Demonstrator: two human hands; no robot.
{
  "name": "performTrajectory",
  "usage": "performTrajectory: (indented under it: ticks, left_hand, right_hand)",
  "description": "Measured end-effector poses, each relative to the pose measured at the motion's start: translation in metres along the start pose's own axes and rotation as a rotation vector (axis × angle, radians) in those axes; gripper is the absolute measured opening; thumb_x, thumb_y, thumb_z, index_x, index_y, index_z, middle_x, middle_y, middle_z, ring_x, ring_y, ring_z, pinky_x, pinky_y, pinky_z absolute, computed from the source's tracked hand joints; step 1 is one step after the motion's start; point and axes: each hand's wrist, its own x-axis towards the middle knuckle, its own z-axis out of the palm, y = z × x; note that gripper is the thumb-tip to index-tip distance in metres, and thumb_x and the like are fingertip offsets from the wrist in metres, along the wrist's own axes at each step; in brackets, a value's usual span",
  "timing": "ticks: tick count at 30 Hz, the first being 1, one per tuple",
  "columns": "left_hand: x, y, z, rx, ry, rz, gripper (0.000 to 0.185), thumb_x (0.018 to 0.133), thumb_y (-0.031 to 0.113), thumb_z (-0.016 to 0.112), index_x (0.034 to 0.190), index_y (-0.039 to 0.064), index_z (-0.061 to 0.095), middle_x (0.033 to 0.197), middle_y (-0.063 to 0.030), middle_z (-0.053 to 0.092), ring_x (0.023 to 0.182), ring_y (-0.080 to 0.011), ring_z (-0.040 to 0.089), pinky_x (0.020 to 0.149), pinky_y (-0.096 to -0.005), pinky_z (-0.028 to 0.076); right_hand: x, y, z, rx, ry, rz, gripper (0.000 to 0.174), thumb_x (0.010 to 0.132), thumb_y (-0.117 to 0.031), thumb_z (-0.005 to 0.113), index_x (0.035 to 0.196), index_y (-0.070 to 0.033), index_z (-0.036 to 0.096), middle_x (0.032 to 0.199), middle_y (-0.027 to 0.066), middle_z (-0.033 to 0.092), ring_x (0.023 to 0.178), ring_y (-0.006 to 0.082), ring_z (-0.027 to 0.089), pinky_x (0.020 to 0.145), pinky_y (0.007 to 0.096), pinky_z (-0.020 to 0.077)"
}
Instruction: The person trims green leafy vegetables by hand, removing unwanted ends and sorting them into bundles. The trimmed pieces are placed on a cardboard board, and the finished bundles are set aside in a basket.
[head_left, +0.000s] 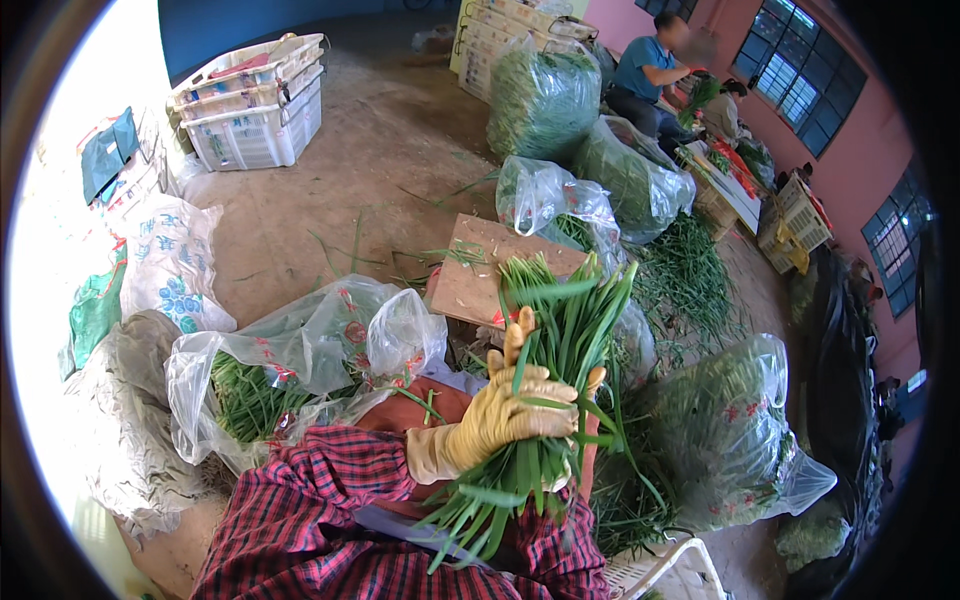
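Note:
My left hand (502, 409), in a yellowish work glove, lies across a bunch of long green leafy stalks (574, 322), probably garlic chives, with its fingers wrapped over them. My right hand (596, 379) is mostly hidden under the bunch; gloved fingertips show at its edges, and it appears to support the stalks from below. The pale cut ends point away from me, and the loose leaf tips hang over my lap. Just beyond the bunch is a wooden board (480, 274) with plant scraps on it. An open clear plastic bag (315, 352) with more green stalks lies at my left.
Filled plastic bags (720, 427) stand at the right, near loose greens (686, 277) on the floor. Stacked white crates (251, 127) and a woven sack (172, 255) are on the left. Two people sit far right; one, in a blue shirt (641, 64), handles greens. A white basket (667, 574) is near me.

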Motion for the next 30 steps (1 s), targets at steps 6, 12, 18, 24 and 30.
performTrajectory:
  ticks: [6, 12, 18, 24, 30]
  left_hand:
    - [-0.025, 0.031, -0.026, -0.014, -0.458, 0.004, 0.051, 0.085, 0.018, 0.061, 0.136, 0.015, 0.053, 0.142, -0.0039, 0.055, 0.134, -0.0242, 0.050, 0.109, -0.0416, 0.041]
    - [-0.041, 0.034, -0.085, -0.434, -0.172, -0.538, 0.024, 0.094, 0.004, 0.050, 0.108, 0.008, 0.069, 0.115, -0.0096, 0.070, 0.109, -0.0264, 0.066, 0.091, -0.0384, 0.052]
    - [-0.033, 0.011, -0.086, -1.026, -0.166, -1.154, 0.066, 0.093, 0.034, 0.070, 0.144, 0.002, 0.044, 0.142, -0.0142, 0.053, 0.129, -0.0257, 0.052, 0.108, -0.0375, 0.041]
    - [-0.025, 0.007, -0.056, -1.513, -0.009, -1.126, 0.094, 0.089, 0.054, 0.068, 0.158, 0.009, 0.022, 0.159, -0.0108, 0.032, 0.144, -0.0255, 0.035, 0.118, -0.0420, 0.028]
    - [-0.045, 0.012, -0.047, -1.261, 0.260, -1.232, 0.106, 0.077, 0.076, 0.065, 0.149, 0.003, 0.039, 0.126, -0.0058, 0.062, 0.113, -0.0192, 0.061, 0.102, -0.0385, 0.048]
  right_hand:
    - [-0.011, -0.015, -0.012, 0.238, -0.126, 0.180, 0.086, 0.091, -0.014, 0.069, 0.158, -0.010, 0.014, 0.120, 0.0056, 0.053, 0.091, 0.0144, 0.052, 0.083, 0.0309, 0.0497]
    - [-0.045, -0.046, -0.011, 0.054, -0.310, 0.185, 0.095, 0.084, -0.012, 0.072, 0.158, -0.004, 0.012, 0.112, 0.0078, 0.055, 0.071, 0.0123, 0.055, 0.062, 0.0256, 0.0448]
    - [-0.072, -0.060, 0.000, -0.048, -0.315, 0.371, 0.102, 0.079, -0.004, 0.070, 0.159, -0.010, 0.007, 0.113, 0.0137, 0.057, 0.073, 0.0213, 0.062, 0.061, 0.0323, 0.0467]
    - [-0.093, -0.037, 0.047, -0.966, 0.452, 0.574, 0.062, 0.072, -0.009, 0.084, 0.128, 0.000, 0.059, 0.095, 0.0090, 0.072, 0.085, 0.0176, 0.067, 0.083, 0.0302, 0.0537]
    - [-0.100, -0.006, 0.034, -1.293, 0.591, 0.376, 0.075, 0.079, -0.011, 0.086, 0.142, -0.008, 0.045, 0.121, 0.0008, 0.063, 0.108, 0.0134, 0.059, 0.093, 0.0312, 0.0498]
